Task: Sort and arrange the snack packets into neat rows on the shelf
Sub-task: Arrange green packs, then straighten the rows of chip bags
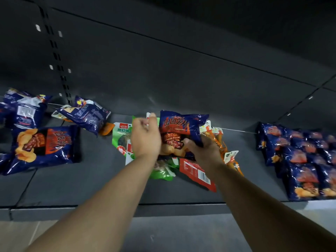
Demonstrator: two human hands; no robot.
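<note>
So we had both hands down in the messy pile in the middle of the dark grey shelf (76, 186). Our right hand (203, 151) was gripping a blue barbecue-flavour chip bag (180, 130) by its lower edge, thumb on the front and fingers curled round the side, so the bag stood tilted up above the heap. Our left hand (145, 139) was just beside that bag, fingers curled, pinching what looked like a small white-and-red packet edge (148, 116), though we couldn't really tell what it was since the hand hid most of it. Under the hands there were at least two green packets (120, 137), one red packet (198, 173) lying barcode up, and a couple of orange ones (223, 148) poking out from behind the right hand; the exact count in that heap was hard to make out. Over on the left we counted three loose blue bags: one face up (43, 148) near the front, one back-side up (23, 110) at the far left, and one tilted (85, 115) against the back, resting on another orange packet (107, 129). A bit more blue showed at the left edge, cut off. On the right, well apart from the pile, sat the tidy rows of blue bags (298, 159), overlapping, too blurry for us to count properly.
</note>
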